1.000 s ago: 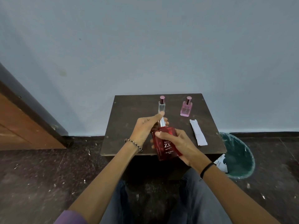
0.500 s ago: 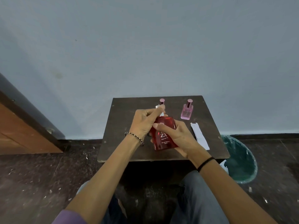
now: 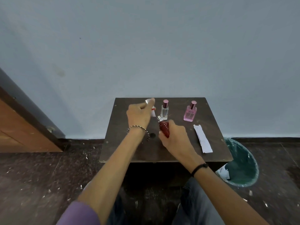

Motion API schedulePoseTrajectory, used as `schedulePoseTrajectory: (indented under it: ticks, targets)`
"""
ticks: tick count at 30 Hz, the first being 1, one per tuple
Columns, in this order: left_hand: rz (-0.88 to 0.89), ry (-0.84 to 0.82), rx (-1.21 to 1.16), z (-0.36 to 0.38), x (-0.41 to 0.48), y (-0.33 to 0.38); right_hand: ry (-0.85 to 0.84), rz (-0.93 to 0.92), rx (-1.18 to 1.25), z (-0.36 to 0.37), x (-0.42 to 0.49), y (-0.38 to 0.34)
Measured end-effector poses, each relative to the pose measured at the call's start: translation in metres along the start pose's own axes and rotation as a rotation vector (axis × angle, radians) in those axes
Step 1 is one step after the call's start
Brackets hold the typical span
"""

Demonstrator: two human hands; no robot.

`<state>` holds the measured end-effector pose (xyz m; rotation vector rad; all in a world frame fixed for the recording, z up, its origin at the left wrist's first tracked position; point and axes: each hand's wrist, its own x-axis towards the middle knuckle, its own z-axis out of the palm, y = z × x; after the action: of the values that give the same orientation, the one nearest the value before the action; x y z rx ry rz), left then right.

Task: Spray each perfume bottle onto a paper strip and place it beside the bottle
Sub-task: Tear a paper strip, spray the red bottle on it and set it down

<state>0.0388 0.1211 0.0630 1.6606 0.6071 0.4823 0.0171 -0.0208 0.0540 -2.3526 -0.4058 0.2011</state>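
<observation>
Since the earlier frame, my left hand point(image 3: 139, 113) has carried the cap point(image 3: 148, 101) toward upper centre-left. My right hand point(image 3: 174, 137) grips the tilted red bottle point(image 3: 164, 128) at frame centre, over the surface point(image 3: 215, 153).

1 head view, looking forward and down, table point(image 3: 165, 153) near, wall behind

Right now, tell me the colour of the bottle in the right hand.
Dark red bottle, seen in the head view, held in the right hand.

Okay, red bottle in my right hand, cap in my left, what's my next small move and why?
Probably set the silver cap down at the table's far left, freeing the left hand: the right hand grips the uncapped red glass perfume bottle, and the white paper strips lie untouched.
</observation>
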Motion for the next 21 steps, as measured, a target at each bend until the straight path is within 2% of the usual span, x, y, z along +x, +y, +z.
schedulePoseTrajectory:
  ticks: [1, 4, 7, 9, 13, 15, 18, 21]
  targets:
    - [-0.035, -0.025, -0.033, -0.005, 0.008, 0.003, -0.023, 0.072, 0.120, 0.000, -0.003, 0.006]
    - [-0.122, -0.146, -0.123, -0.019, 0.017, 0.008, -0.115, 0.266, 0.698, -0.006, -0.009, 0.020]
    - [-0.176, -0.234, -0.122, -0.024, 0.006, 0.001, -0.269, 0.306, 1.090, -0.013, -0.014, 0.023]
    - [-0.192, -0.251, -0.122, -0.024, -0.002, -0.004, -0.347, 0.282, 1.231, -0.013, -0.014, 0.024]
    - [-0.221, -0.281, -0.201, -0.023, -0.011, -0.007, -0.455, 0.168, 1.245, -0.016, -0.014, 0.026]
    - [-0.245, -0.296, -0.218, -0.023, -0.013, -0.008, -0.472, 0.178, 1.222, -0.015, -0.012, 0.029]
    - [-0.286, -0.299, -0.233, -0.021, -0.016, -0.009, -0.393, 0.206, 1.073, -0.011, -0.009, 0.030]
    - [-0.306, -0.308, -0.238, -0.020, -0.019, -0.010, -0.274, 0.161, 0.775, -0.009, -0.011, 0.022]
